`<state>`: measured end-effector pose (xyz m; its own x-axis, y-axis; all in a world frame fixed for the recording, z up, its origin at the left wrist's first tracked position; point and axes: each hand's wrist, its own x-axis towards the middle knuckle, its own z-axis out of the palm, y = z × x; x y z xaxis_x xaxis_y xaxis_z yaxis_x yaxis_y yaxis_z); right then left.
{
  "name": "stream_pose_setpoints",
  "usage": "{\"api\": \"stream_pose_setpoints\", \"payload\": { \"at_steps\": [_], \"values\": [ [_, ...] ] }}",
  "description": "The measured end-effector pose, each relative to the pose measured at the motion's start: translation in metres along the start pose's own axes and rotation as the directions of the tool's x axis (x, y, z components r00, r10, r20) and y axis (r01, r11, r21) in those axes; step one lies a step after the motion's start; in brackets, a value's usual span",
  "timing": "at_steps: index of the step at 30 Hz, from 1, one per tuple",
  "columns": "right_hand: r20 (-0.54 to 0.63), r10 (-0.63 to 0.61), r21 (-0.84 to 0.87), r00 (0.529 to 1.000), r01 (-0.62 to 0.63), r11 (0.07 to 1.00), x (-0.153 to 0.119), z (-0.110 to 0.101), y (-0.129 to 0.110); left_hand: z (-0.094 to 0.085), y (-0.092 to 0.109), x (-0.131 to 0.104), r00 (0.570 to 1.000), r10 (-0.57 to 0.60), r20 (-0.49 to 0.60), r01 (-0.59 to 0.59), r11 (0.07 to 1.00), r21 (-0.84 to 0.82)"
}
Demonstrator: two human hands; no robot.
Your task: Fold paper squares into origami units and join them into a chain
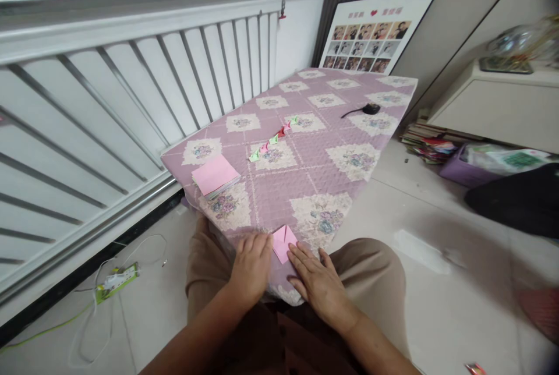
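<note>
Hands [321, 283] palm-down at pink paper [285, 246]

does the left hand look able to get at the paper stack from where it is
Probably yes: the left hand is by the folded pink paper, not far from the paper stack, and only the patterned tablecloth shows between hand and stack.

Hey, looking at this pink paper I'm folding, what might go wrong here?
The pink paper could skew if the right hand, touching its edge, shifts. The row of small folded papers might scatter if brushed. The paper stack, near the edge of the tablecloth, could slide off if bumped.
</note>
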<state>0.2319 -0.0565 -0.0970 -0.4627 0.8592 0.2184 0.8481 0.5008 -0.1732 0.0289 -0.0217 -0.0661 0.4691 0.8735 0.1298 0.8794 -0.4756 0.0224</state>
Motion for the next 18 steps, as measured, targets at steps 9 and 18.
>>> {"api": "stream_pose_setpoints", "payload": {
  "at_steps": [9, 18],
  "values": [
    [0.019, -0.023, -0.011, 1.000, 0.023, 1.000, -0.001, -0.003, 0.001, 0.027, 0.002, -0.015, 0.956, 0.291, 0.032, -0.284, 0.949, -0.136],
    [-0.196, 0.276, 0.219, 0.941, -0.233, 0.948, 0.035, -0.004, 0.019, 0.027, 0.000, -0.016, 0.963, 0.265, 0.049, -0.253, 0.950, -0.182]
  ]
}}
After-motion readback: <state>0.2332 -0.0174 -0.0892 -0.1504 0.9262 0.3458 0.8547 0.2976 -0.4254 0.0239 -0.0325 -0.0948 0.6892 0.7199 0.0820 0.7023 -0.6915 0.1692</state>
